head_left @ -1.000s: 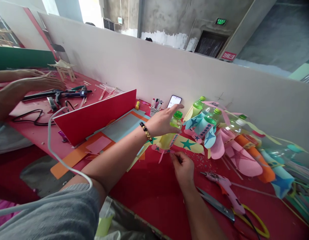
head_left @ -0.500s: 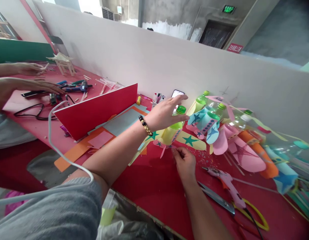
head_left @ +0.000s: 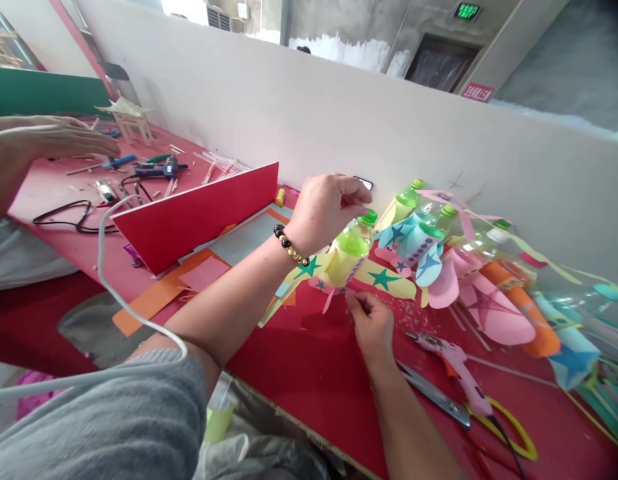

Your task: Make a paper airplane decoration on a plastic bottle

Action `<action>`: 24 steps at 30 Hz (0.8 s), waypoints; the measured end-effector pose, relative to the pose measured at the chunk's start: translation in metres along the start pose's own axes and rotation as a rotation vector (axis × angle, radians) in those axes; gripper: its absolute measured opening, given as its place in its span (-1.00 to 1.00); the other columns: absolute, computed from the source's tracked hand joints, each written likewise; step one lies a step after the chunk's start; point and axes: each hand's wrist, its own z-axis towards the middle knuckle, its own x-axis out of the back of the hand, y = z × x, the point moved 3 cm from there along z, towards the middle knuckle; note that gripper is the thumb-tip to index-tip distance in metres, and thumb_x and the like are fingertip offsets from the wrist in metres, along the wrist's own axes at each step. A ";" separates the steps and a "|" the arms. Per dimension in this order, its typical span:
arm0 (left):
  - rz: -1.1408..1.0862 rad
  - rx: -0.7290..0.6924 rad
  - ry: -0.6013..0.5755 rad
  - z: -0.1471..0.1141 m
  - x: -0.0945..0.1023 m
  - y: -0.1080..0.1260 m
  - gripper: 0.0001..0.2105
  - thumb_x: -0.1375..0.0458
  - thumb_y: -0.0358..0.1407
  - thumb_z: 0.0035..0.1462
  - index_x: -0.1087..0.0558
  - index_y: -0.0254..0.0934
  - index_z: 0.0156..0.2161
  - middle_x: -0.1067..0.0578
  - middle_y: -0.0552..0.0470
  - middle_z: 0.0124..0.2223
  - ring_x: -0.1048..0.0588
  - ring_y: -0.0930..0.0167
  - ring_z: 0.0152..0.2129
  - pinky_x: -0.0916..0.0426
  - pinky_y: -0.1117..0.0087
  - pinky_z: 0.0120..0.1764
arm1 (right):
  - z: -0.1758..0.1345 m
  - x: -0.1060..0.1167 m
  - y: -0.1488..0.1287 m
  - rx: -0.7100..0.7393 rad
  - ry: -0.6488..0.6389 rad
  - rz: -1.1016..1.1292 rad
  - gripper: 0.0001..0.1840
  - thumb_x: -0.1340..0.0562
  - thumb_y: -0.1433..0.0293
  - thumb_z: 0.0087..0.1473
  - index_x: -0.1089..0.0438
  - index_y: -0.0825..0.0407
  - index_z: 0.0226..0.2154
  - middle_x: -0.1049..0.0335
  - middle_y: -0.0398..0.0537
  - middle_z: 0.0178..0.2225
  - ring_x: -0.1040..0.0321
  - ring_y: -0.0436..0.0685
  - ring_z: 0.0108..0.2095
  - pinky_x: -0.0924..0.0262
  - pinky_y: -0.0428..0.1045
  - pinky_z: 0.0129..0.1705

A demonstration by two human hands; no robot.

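Observation:
A plastic bottle [head_left: 353,243] with a green cap [head_left: 369,217] stands upright in front of me, dressed as an airplane with yellow paper wings [head_left: 383,279] bearing green stars. My left hand [head_left: 326,208], with a beaded bracelet at its wrist, is just above the cap, fingers curled and closed; what they hold, if anything, is hidden. My right hand [head_left: 373,321] pinches the edge of a pink paper piece [head_left: 333,289] with teal dots and stars at the bottle's lower front.
More paper-decorated bottles [head_left: 431,233] line the right side. A pink glue gun [head_left: 456,367] and scissors [head_left: 439,397] lie near my right forearm. A red divider [head_left: 203,217] stands left; beyond it a co-worker's hands [head_left: 53,140] hover over tools. Orange paper [head_left: 149,303] lies below the divider.
My left hand has gone from spread fingers to curled fingers above the bottle cap. My right hand stays at the pink paper. The co-worker's hands have shifted and lifted.

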 end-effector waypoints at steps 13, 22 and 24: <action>-0.086 -0.020 0.056 -0.003 0.016 0.019 -0.82 -0.07 -0.34 0.22 -0.48 -0.31 -0.37 -0.47 0.14 -0.57 -0.47 0.54 -0.57 -0.34 0.48 -0.41 | -0.001 -0.001 -0.002 -0.002 -0.011 -0.001 -0.62 -0.24 0.07 0.04 -0.36 0.05 -0.50 -0.31 -0.17 -0.64 -0.17 0.00 -0.61 -0.08 -0.10 -0.53; -0.061 -0.041 0.128 -0.006 0.023 0.029 -0.64 -0.02 -0.18 0.30 -0.38 -0.27 -0.51 -0.38 0.14 -0.64 -0.45 0.53 -0.60 -0.33 0.49 -0.45 | -0.001 -0.001 -0.001 0.001 -0.007 0.007 -0.63 -0.25 0.07 0.03 -0.38 0.06 -0.47 -0.33 -0.16 -0.63 -0.20 0.01 -0.61 -0.12 -0.09 -0.53; -0.047 -0.054 0.123 -0.005 0.023 0.029 -0.68 0.00 -0.22 0.30 -0.42 -0.28 -0.45 -0.42 0.14 -0.61 -0.45 0.54 -0.58 -0.35 0.49 -0.41 | -0.001 -0.001 -0.001 0.001 -0.011 0.004 -0.63 -0.24 0.07 0.03 -0.38 0.06 -0.48 -0.33 -0.16 -0.63 -0.20 0.01 -0.61 -0.12 -0.10 -0.53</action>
